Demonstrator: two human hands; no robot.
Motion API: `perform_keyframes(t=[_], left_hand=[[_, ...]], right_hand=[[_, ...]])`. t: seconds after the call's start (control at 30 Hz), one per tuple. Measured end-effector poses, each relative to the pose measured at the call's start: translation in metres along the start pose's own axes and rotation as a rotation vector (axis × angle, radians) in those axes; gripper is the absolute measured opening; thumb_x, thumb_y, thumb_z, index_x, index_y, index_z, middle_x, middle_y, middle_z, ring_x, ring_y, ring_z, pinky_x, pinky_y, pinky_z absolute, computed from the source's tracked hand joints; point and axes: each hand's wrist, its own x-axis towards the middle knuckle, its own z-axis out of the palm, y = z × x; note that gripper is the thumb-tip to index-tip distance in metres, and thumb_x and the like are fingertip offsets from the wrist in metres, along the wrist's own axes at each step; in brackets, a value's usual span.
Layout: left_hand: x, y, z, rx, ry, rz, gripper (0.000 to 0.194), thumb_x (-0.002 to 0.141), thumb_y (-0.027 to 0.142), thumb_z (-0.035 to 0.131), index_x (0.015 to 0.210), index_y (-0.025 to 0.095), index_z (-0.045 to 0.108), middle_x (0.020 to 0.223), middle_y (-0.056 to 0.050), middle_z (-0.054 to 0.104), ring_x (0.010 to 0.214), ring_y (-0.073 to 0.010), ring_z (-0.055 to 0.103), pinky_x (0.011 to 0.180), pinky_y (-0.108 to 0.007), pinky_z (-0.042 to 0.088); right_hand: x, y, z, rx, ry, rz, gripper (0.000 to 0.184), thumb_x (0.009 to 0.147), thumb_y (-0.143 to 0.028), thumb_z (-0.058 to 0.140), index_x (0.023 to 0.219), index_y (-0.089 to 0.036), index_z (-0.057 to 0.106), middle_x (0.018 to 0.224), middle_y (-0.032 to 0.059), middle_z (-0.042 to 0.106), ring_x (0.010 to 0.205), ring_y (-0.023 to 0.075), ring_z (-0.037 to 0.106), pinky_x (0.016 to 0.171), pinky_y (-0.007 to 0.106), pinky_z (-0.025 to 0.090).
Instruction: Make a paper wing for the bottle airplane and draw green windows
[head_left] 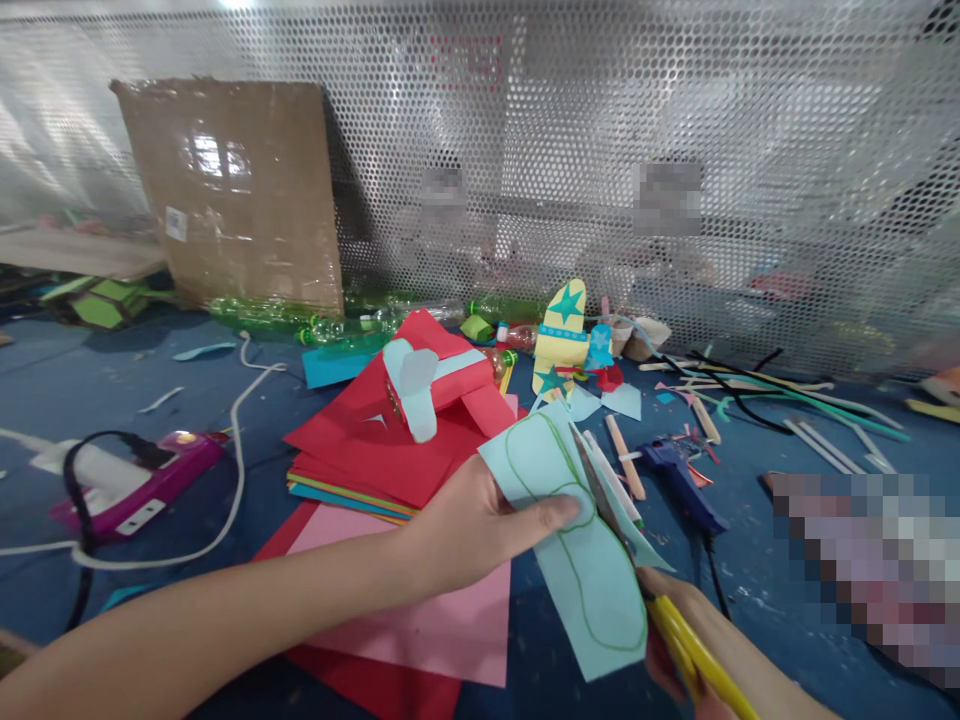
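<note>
A strip of light blue paper (600, 590) with a green outline of rounded lobes drawn on it is held up by my left hand (480, 525), thumb on top. My right hand (690, 630) is closed around the yellow handles of scissors (686, 650). Their blades lie along the right side of the outline, and a cut-off sliver of paper hangs beside them. Just behind, a plane-like craft of red paper (457, 385) with light blue pieces rests on a stack of red paper (352, 420). Pink paper (420, 620) lies under my left forearm.
To the right are a blue glue gun (686, 485), thin sticks and paper scraps. A yellow craft plane (562, 345) and plastic bottles (262, 310) stand farther back, before a perforated metal panel (525, 150). At left lies a purple power strip (150, 485) with cords, near a cardboard sheet (240, 200).
</note>
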Motion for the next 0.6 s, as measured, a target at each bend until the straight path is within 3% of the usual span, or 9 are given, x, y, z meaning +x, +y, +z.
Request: perform_keyframes(t=[0.1, 0.3, 0.6], left_hand=[[0.001, 0.000, -0.001, 0.013, 0.013, 0.000, 0.009, 0.086, 0.013, 0.065, 0.084, 0.019, 0.071, 0.081, 0.002, 0.074, 0.080, -0.0145, 0.070, 0.077, -0.024, 0.057], [0.001, 0.003, -0.001, 0.038, 0.054, -0.060, 0.004, 0.081, 0.014, 0.067, 0.081, 0.018, 0.069, 0.080, 0.001, 0.073, 0.076, -0.0154, 0.069, 0.075, -0.027, 0.056], [0.002, 0.002, -0.002, 0.074, 0.087, -0.105, 0.002, 0.077, 0.017, 0.069, 0.078, 0.017, 0.068, 0.077, 0.000, 0.074, 0.076, -0.0172, 0.070, 0.074, -0.028, 0.057]], right_hand=[[0.001, -0.012, -0.003, 0.029, -0.005, 0.044, 0.083, 0.068, -0.097, 0.036, 0.090, -0.021, 0.063, 0.067, 0.0014, 0.047, 0.056, 0.0169, 0.042, 0.048, 0.029, 0.041], [0.005, -0.024, -0.006, 0.065, -0.045, 0.115, 0.081, 0.059, -0.100, 0.041, 0.081, -0.024, 0.054, 0.067, -0.0004, 0.042, 0.060, 0.0179, 0.042, 0.056, 0.030, 0.044], [-0.002, -0.018, -0.006, 0.140, -0.033, 0.151, 0.079, 0.059, -0.097, 0.050, 0.084, -0.022, 0.058, 0.067, 0.0014, 0.051, 0.058, 0.0176, 0.048, 0.056, 0.029, 0.046]])
